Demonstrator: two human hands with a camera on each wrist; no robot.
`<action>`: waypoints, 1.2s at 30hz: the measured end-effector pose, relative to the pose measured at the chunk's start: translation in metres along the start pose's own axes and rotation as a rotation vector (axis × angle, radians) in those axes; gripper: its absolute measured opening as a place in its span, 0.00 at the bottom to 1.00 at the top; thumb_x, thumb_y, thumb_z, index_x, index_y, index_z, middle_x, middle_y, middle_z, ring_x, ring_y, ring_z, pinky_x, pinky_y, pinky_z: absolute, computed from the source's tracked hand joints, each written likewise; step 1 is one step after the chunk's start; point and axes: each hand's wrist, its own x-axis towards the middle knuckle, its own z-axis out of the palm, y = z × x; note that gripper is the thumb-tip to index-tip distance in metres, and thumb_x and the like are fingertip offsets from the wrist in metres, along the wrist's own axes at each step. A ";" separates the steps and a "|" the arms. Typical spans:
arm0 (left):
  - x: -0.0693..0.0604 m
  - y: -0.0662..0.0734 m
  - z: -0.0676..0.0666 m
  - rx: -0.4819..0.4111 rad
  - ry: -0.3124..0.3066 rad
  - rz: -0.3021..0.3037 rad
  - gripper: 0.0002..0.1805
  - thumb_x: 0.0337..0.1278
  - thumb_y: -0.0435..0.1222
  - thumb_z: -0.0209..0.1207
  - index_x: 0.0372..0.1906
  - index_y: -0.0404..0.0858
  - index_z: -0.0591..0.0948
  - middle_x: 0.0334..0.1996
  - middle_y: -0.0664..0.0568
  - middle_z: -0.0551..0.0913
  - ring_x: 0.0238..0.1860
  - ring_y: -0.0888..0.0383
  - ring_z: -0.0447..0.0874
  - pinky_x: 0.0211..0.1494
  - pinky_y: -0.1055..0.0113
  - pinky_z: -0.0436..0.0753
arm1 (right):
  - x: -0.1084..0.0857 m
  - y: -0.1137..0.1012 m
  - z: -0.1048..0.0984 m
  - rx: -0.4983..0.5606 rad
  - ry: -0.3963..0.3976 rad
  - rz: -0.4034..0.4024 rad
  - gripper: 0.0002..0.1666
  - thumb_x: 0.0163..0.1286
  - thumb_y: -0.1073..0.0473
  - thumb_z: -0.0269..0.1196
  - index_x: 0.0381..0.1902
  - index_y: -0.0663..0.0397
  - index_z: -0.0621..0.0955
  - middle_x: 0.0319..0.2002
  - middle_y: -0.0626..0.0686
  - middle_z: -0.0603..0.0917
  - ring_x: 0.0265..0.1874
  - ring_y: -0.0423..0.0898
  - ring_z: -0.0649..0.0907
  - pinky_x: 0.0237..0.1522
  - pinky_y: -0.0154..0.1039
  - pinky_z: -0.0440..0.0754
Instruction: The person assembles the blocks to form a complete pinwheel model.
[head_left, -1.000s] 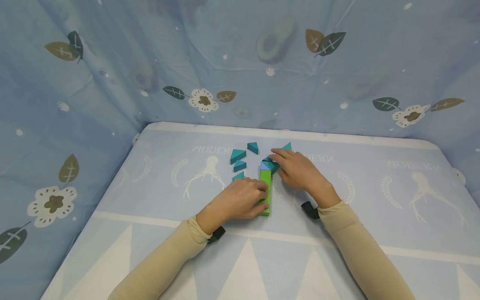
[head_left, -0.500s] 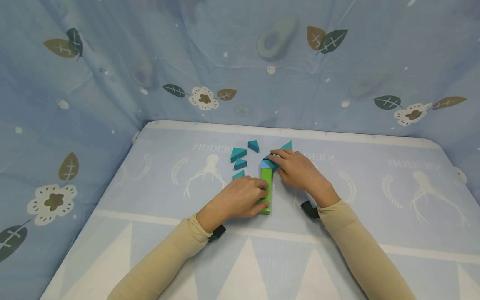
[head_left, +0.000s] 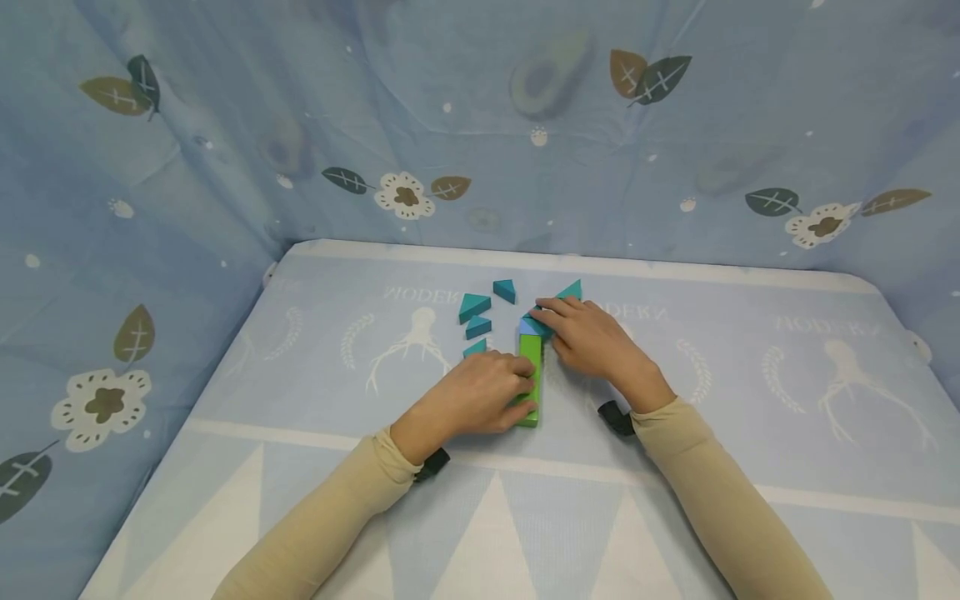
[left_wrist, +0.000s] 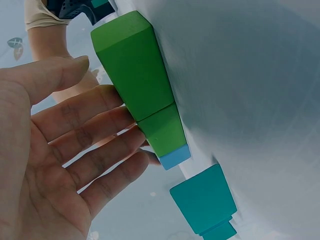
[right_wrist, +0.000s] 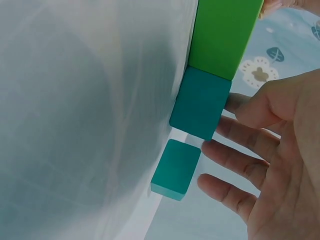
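Two green blocks (head_left: 531, 354) lie end to end about midway across the table (head_left: 300, 367), the row pointing at its far edge. A light blue block (head_left: 528, 327) caps the far end, and a teal block (right_wrist: 201, 102) sits against it on the right. The left hand (head_left: 480, 392) has its fingers nearly straight, tips touching the green side and thumb clear, gripping nothing; the contact likely stops the row from sliding. The right hand (head_left: 592, 337) is loosely extended, thumb and fingertips against the teal block, probably keeping it snug; from above, the hand partly hides how the pieces meet. Past it, nearer the far edge, stands another teal piece (right_wrist: 176, 165). Loose teal triangles (head_left: 474, 307) lie left of the row, and a patterned curtain (head_left: 480, 92) hangs beyond.
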 end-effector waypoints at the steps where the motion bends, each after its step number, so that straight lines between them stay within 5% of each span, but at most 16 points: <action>1: 0.000 0.000 0.000 0.000 -0.001 -0.001 0.13 0.64 0.48 0.60 0.41 0.46 0.89 0.49 0.56 0.85 0.47 0.59 0.85 0.50 0.62 0.84 | 0.000 0.000 0.000 0.000 0.000 -0.003 0.26 0.72 0.64 0.54 0.67 0.55 0.73 0.69 0.56 0.71 0.66 0.57 0.72 0.61 0.59 0.72; 36: 0.000 0.001 0.000 0.006 0.001 0.001 0.14 0.64 0.48 0.59 0.43 0.45 0.89 0.50 0.56 0.85 0.48 0.59 0.85 0.51 0.61 0.83 | 0.000 -0.001 0.001 0.001 0.009 -0.010 0.26 0.72 0.65 0.55 0.67 0.56 0.74 0.69 0.57 0.72 0.66 0.58 0.72 0.63 0.60 0.71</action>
